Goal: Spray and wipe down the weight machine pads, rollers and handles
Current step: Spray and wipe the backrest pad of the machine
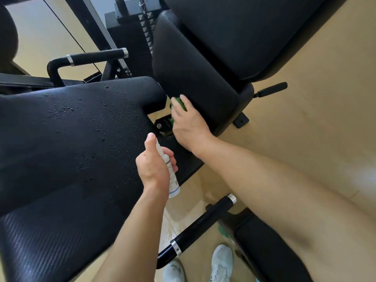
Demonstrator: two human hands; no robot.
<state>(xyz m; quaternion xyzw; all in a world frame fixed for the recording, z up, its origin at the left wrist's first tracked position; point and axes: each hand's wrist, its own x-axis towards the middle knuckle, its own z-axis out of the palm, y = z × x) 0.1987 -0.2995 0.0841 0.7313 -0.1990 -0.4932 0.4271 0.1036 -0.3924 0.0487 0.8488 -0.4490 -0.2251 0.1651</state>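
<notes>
My left hand (153, 162) grips a small white spray bottle (172, 177), thumb on its top, beside the black seat pad (71, 129). Spray droplets dot that pad's upper surface. My right hand (188, 124) presses a green cloth (180, 102) against the lower left edge of a black roller pad (193, 78). The cloth is mostly hidden under my fingers. A larger black back pad (244, 31) rises behind the roller. Two black handles with chrome rings show, one at upper left (95, 55) and one near my feet (203, 222).
The weight stack (130, 41) stands behind the seat. A short black lever (270, 89) juts out to the right of the roller. Tan floor (315, 98) lies to the right. My white shoes (220, 261) are at the bottom, beside another black pad (262, 247).
</notes>
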